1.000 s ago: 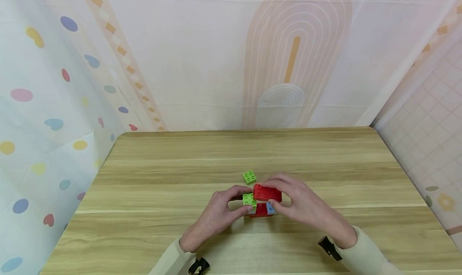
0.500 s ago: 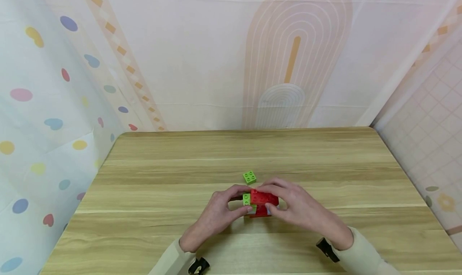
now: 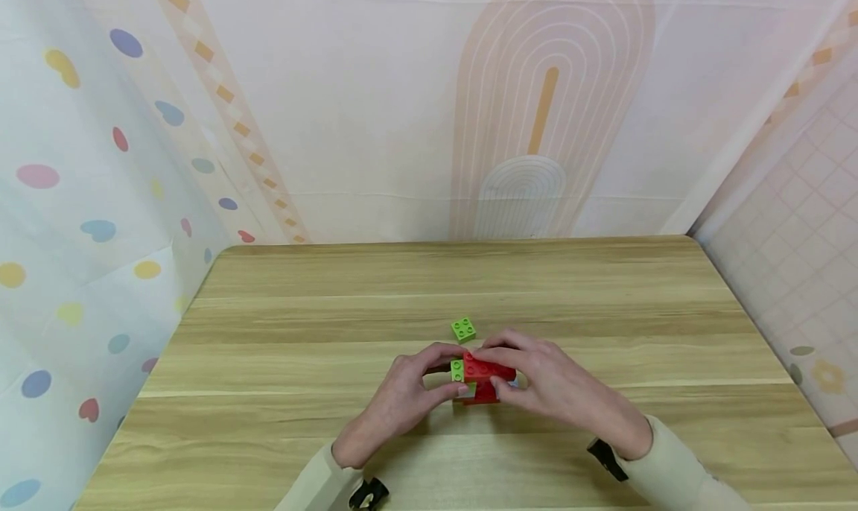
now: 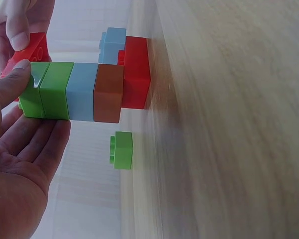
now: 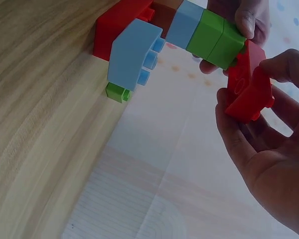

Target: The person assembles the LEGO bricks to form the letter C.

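Note:
A stack rises from a red base brick [image 4: 138, 72]: a brown brick [image 4: 108, 94], a light blue brick [image 4: 81, 92] and two green bricks [image 4: 56, 89]. Another light blue brick [image 5: 133, 55] sits at the base's other end. My left hand [image 3: 405, 393] pinches the upper green part of the stack between thumb and fingers. In my right hand [image 3: 556, 378] is a long red brick [image 5: 249, 84], gripped by thumb and fingertips. One end of it lies over half of the top green brick, slightly tilted in the right wrist view; whether its studs are fully seated I cannot tell.
A loose green brick [image 3: 463, 330] lies on the wooden table [image 3: 302, 295] just behind the stack. Patterned cloth [image 3: 375, 124] hangs behind the table and along both sides.
My right hand has brought the red brick left and down until it covers part of the top green brick. During the last half second it shifts only slightly. My left hand stays put.

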### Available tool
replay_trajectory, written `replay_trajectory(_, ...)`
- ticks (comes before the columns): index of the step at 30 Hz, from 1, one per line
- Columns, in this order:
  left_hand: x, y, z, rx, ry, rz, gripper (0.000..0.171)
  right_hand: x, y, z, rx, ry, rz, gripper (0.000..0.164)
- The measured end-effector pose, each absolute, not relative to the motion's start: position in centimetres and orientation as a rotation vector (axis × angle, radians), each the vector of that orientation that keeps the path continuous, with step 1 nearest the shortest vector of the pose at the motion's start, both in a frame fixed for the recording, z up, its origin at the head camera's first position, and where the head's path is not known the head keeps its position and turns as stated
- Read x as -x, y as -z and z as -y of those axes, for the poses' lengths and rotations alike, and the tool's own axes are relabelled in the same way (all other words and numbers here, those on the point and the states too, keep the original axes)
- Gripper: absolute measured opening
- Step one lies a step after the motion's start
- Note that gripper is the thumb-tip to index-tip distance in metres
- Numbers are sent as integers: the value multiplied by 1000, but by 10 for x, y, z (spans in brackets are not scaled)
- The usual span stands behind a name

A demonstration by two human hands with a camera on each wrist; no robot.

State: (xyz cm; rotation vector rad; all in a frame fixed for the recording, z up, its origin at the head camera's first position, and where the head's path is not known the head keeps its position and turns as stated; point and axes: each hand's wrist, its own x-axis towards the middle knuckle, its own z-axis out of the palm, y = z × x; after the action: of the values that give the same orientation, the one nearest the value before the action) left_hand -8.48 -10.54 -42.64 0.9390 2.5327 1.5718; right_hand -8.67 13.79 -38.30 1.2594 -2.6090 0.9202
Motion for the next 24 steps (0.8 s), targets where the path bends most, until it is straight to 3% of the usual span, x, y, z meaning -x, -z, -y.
replay_trajectory(19,86,427,105,-947,-1572,-2524,38,89,380,-138,-1316,-860,2596,32)
replay_trajectory(24,85,426,105,-950,-1564,-2515,40,87,382,-142,-1244,-949,2683,39)
